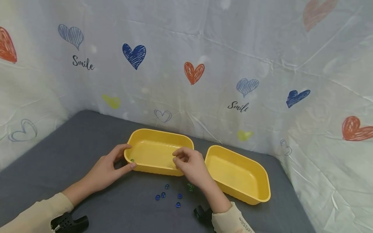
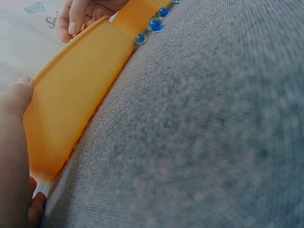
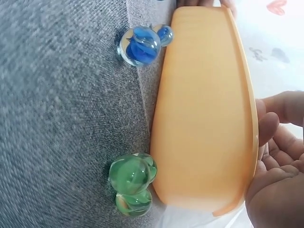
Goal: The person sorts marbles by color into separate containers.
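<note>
My left hand (image 1: 103, 170) grips the left end of a yellow tray (image 1: 158, 171), thumb at the front rim and fingers around the end wall. A green marble (image 1: 132, 160) lies inside, in the near left corner. Over the tray's right end hangs my right hand (image 1: 190, 165), fingers loosely bent, with no marble showing between them; in the right wrist view its fingertips are right at the rim. Several blue marbles (image 1: 163, 194) are scattered on the grey cloth in front of the tray. Close below the right hand sits a cluster of green marbles (image 3: 130, 175).
A second yellow tray (image 1: 253, 199) stands to the right, angled, beside the right forearm. Behind both trays hangs a white curtain (image 1: 175, 38) printed with hearts. The grey cloth surface (image 1: 73, 142) reaches back to the curtain.
</note>
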Demonstrator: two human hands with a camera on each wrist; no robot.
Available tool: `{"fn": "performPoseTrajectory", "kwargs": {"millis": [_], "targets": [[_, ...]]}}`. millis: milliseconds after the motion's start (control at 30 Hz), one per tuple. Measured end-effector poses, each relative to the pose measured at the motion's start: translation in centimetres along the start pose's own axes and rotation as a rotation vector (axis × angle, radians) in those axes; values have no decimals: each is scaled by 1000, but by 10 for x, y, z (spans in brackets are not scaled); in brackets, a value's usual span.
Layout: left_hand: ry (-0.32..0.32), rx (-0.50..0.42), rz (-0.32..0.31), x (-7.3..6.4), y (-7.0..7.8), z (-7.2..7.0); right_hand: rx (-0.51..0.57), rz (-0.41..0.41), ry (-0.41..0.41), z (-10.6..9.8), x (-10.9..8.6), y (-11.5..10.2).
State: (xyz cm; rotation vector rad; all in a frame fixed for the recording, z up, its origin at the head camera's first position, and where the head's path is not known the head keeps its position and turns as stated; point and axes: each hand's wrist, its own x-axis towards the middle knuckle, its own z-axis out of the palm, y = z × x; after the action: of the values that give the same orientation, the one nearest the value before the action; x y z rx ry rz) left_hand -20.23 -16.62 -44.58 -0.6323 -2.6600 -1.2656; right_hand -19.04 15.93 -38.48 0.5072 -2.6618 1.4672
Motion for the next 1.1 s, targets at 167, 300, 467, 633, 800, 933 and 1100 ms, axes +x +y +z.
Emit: {"fn": "performPoseTrajectory", "kwargs": {"millis": [167, 300, 467, 633, 800, 933, 1100], "targets": [[3, 1, 3, 0, -1, 1, -1, 9, 0, 0, -1, 0], [6, 2, 5, 0, -1, 2, -4, 6, 3, 0, -2, 0], [5, -2, 0, 0, -1, 1, -14, -1, 3, 1, -3, -2], [5, 4, 3, -1, -2, 0, -11, -8, -1, 2, -3, -3], [7, 7, 4, -2, -3, -1, -6, -24, -9, 2, -4, -5], [1, 11, 4, -1, -3, 0, -2, -46, 18, 1, -6, -8], [1, 16, -4, 0, -1, 0, 17, -64, 38, 0, -9, -8]]}}
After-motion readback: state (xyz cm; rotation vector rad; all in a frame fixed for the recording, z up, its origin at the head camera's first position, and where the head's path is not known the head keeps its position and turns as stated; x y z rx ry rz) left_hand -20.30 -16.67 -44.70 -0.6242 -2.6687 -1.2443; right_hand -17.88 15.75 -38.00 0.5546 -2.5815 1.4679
